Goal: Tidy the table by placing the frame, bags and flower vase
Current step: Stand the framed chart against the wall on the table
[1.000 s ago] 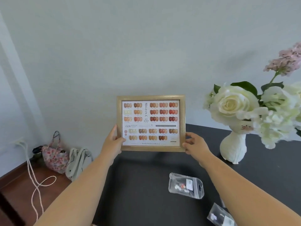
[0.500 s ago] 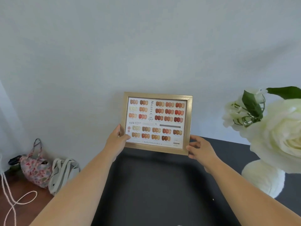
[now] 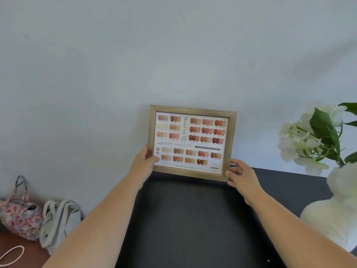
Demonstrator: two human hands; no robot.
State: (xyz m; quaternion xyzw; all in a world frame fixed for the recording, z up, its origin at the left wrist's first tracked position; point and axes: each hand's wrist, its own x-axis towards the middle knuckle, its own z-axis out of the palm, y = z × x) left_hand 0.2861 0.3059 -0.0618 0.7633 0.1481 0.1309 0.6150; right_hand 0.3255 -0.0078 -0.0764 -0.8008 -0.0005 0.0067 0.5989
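A gold-edged picture frame point(image 3: 191, 142) with a chart of nail colours stands upright at the far edge of the black table point(image 3: 193, 219), close to the white wall and slightly tilted. My left hand point(image 3: 144, 163) grips its lower left corner. My right hand point(image 3: 240, 176) holds its lower right corner. The white flower vase point(image 3: 332, 219) with white blooms point(image 3: 301, 144) stands at the right, partly cut off by the frame edge. The small plastic bags are out of view.
On the wooden floor to the left lie a floral cloth bag point(image 3: 19, 213), a pale tote bag point(image 3: 58, 221) and a white cord point(image 3: 11, 254). The wall runs right behind the table's far edge.
The frame has moved farther away and a little right, toward the wall at the table's back edge. My view has risen, so the small plastic bags have dropped out of sight.
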